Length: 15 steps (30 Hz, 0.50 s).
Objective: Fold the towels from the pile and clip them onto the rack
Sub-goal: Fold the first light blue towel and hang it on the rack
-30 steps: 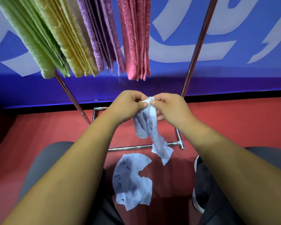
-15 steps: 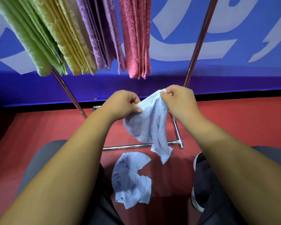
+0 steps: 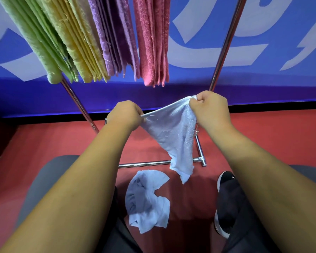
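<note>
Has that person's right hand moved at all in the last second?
Yes: the right hand has moved up and right, closer to the rack's shiny right metal pole, spreading the pale blue terry towel.

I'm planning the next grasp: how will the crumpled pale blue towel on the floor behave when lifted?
Probably floppy: the crumpled towel lies in soft folds, and the similar held towel, stretched between left hand and right hand, sags to a dangling corner. Likely light: two pinches carry the held one. Its looped surface should resist slipping.
</note>
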Tool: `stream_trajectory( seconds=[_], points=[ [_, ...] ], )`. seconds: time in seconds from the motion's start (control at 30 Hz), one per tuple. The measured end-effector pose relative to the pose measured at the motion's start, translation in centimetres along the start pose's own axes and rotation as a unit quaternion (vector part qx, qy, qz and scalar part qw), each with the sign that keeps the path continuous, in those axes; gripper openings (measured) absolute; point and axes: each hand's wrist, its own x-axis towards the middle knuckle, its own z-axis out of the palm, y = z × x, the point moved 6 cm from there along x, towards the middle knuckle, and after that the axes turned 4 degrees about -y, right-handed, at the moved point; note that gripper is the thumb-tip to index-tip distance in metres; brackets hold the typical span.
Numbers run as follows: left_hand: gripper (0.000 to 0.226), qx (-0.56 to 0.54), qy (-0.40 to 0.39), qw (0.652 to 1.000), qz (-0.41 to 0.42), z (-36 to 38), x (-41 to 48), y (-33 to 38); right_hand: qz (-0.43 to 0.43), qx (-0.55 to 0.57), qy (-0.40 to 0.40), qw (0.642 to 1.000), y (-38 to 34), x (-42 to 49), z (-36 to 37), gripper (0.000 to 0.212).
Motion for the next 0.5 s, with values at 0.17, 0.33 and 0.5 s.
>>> stream_trajectory(
  seconds=[0.17,0.33,0.5],
  points=[
    [0.020,-0.115,0.014,0.993,0.002,-0.3,-0.3,0.4,-0.053,-0.016,-0.046,0.997,-0.8,-0.7,0.5,0.016],
    [0.023,-0.254,0.067,0.965,0.015,-0.7,0.1,1.1,-0.136,0.024,-0.388,0.911,-2.2,-3.7,4.0,0.004],
    [0.011,-0.278,0.073,0.954,0.084,-0.4,0.5,1.7,-0.160,-0.004,-0.444,0.882,-1.9,-4.8,5.4,0.009]
  ],
)
